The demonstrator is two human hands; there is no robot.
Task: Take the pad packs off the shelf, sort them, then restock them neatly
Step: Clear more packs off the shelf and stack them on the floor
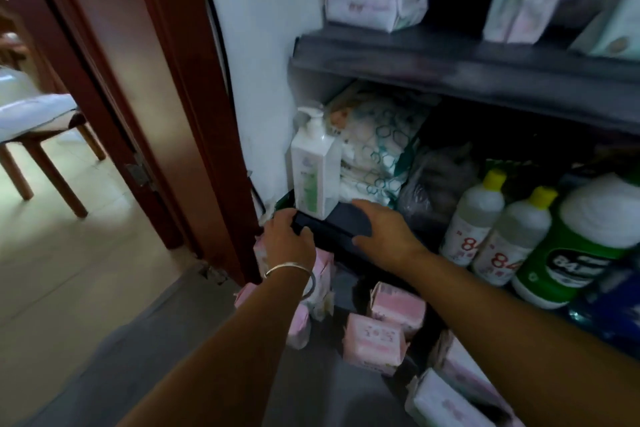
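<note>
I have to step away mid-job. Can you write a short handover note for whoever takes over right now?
Left hand: grips the left end of the dark shelf edge, fingers curled over it.
Right hand: lies flat on the same shelf, by the pump bottle; holds nothing.
Pad packs: pink packs lie loose on the floor below the hands; pale packs sit on the upper shelf, some leaning.
Done: some packs seem to be off the shelf, down on the floor.
Left: clear the upper shelf, sort all packs, restock in neat rows. Neither hand has a grip on a pack.
</note>
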